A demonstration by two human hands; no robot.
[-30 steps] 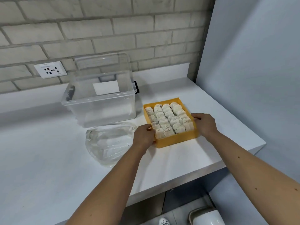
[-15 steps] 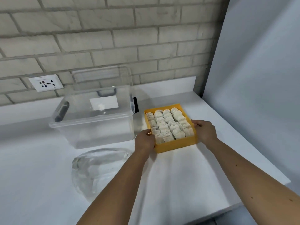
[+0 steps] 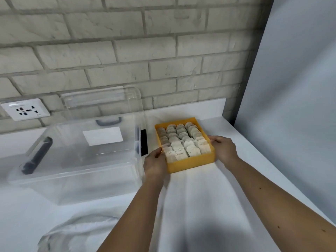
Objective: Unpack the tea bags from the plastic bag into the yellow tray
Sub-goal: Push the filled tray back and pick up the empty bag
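The yellow tray [image 3: 192, 165] stands on the white counter, packed with several rows of pale tea bags [image 3: 181, 140]. My left hand [image 3: 155, 163] grips the tray's near left corner, thumb at its rim. My right hand [image 3: 224, 149] holds the tray's right side, fingers curled over the edge. The clear plastic bag [image 3: 76, 233] lies crumpled and flat at the lower left; no tea bags show inside it.
A clear storage box [image 3: 76, 160] with dark handles stands left of the tray, almost touching my left hand; its lid leans on the brick wall. A wall socket [image 3: 25, 109] sits at far left. A grey panel [image 3: 291, 106] closes the right side.
Both hands have stayed on the tray's two sides. The view has tilted up and closed in, so the tray, box and bag sit lower in the frame.
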